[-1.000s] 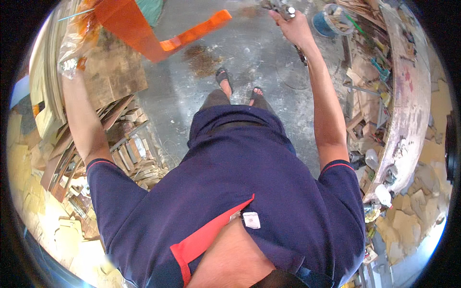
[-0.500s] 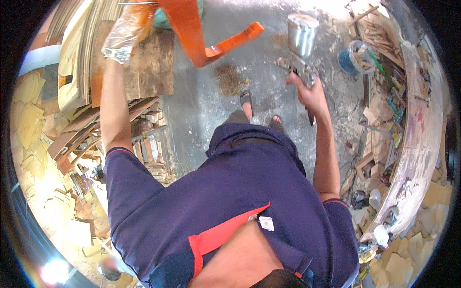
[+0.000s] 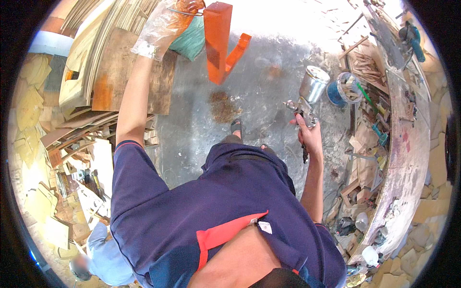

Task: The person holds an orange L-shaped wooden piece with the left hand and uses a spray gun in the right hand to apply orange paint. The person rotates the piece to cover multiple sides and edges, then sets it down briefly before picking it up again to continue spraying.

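Note:
My left hand (image 3: 174,24), inside a clear plastic bag stained orange, is closed on a thin metal rod (image 3: 186,12) at the top of the view. The rod reaches an orange-coated, angled piece (image 3: 217,45), which hangs in the air with a bent arm rising to the right. My fingers are partly hidden by the stained plastic. My bare right hand (image 3: 309,137) grips a metal spray gun (image 3: 303,113) topped by a shiny silver cup (image 3: 315,82). The gun is to the right of the orange piece and apart from it.
Plywood sheets (image 3: 98,53) and a brown board (image 3: 134,81) stand at left, near a green sack (image 3: 191,41). A blue bucket (image 3: 337,93) of scraps stands beyond the spray gun. Wood offcuts lie along both sides. Another person (image 3: 108,259) is at lower left.
My left hand has moved right, and the orange piece has turned so its bent arm looks narrower. The spray gun has come lower in view. More of the other person shows.

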Demonstrator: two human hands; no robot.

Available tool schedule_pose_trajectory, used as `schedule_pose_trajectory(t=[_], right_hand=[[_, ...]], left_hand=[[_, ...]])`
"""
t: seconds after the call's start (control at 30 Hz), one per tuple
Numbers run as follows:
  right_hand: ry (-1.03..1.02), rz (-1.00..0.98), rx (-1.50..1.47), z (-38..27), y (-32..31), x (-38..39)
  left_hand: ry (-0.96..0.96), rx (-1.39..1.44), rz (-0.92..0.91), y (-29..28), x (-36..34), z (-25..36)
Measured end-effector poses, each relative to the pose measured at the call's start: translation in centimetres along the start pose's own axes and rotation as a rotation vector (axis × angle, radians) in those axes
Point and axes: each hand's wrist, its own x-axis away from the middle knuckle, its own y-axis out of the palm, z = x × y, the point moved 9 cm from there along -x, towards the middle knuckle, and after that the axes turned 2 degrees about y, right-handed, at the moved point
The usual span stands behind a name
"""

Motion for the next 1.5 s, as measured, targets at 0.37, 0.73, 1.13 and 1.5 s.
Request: schedule_pose_trajectory(t=[0.37,0.73,1.13,1.5], right_hand=[[0.024,0.013,-0.147,2.5,-3.1,1.3],[0.024,0.2,-0.157,3.7,-2.2,4.3],[0.086,0.702,-0.364,5.2,10.2,10.2],[0.104,0.836,-0.314,1.9,22.5,12.7]], left_hand=[[0.015,-0.201,-0.083,-0.1,-1.2,1.0],[-0.052,-0.496,0.139,-6.7,0.9,-1.4],[-0.992,0.561,0.177,-1.9,27.2,-34.6],[-1.206,1.281,0.362,5.9,29.4,-39.1]])
